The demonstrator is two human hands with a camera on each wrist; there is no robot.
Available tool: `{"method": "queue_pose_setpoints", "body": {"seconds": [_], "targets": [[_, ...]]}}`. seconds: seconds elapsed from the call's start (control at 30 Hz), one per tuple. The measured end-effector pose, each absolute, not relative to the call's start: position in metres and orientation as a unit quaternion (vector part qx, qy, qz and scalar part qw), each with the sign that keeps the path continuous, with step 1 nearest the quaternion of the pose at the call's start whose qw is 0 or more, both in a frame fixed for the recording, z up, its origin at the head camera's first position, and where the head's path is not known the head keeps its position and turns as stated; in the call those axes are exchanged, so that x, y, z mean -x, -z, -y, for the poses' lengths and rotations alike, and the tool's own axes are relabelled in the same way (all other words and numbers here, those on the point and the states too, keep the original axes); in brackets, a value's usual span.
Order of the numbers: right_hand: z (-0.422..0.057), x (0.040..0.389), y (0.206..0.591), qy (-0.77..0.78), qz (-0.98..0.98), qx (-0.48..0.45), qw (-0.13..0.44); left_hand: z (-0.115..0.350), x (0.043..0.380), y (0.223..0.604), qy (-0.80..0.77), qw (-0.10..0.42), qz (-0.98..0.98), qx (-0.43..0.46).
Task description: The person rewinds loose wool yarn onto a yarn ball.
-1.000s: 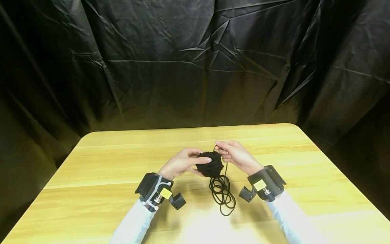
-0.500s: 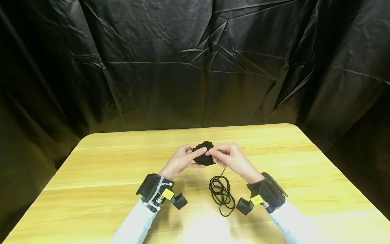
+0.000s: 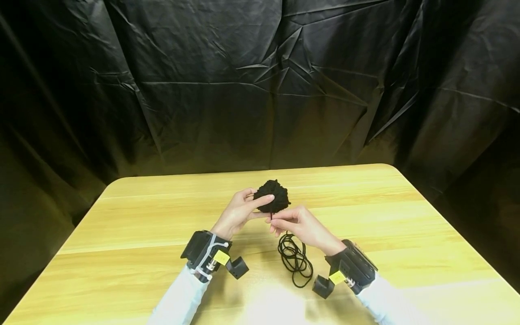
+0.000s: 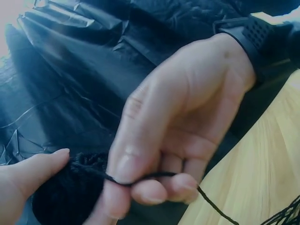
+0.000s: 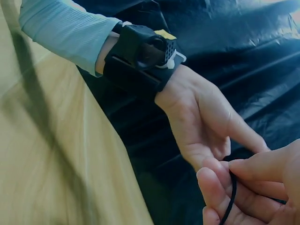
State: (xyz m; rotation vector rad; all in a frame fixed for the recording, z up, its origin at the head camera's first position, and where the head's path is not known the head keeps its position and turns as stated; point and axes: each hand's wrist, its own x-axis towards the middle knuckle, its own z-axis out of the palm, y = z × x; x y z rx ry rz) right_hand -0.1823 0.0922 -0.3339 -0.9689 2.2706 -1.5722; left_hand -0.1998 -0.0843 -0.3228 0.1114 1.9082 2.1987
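A ball of black yarn (image 3: 280, 195) is held up over the table by my left hand (image 3: 239, 212), its thumb across the near face and its fingers behind and below. Just under the ball, my right hand (image 3: 298, 224) pinches the yarn strand (image 4: 157, 175) between thumb and forefinger. In the left wrist view the strand runs from the ball through those fingertips and over the other fingers, then down toward the table. The loose yarn coil (image 3: 295, 260) lies on the table below the right hand. In the right wrist view the ball is mostly hidden behind the fingers.
Both wrists wear black camera mounts, the left one (image 3: 207, 253) and the right one (image 3: 351, 266). A light wood table (image 3: 142, 216) spreads beneath the arms. Behind its far edge hangs a wrinkled black sheet (image 3: 211, 126).
My right hand has carried the strand from the ball's far right side across its front to below it. My left hand has raised and turned the ball slightly. The coil has stayed put.
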Motion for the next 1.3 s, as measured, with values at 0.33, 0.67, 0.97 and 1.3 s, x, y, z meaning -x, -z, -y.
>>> {"method": "queue_pose_setpoints", "body": {"seconds": [0.33, 0.67, 0.97, 1.3], "targets": [[-0.106, 0.199, 0.350, 0.557, -0.760, 0.284, 0.179, 0.094, 0.199, 0.321, -0.747, 0.164, -0.632, -0.128], [-0.115, 0.210, 0.356, 0.655, -0.673, 0.218, 0.265, 0.098, 0.198, 0.320, -0.753, 0.216, -0.602, -0.156], [-0.115, 0.216, 0.346, 0.718, -0.621, 0.175, 0.261, 0.099, 0.196, 0.322, -0.735, 0.266, -0.592, -0.197], [-0.111, 0.218, 0.328, 0.713, -0.644, 0.140, 0.238, 0.100, 0.196, 0.323, -0.703, 0.268, -0.625, -0.208]]}}
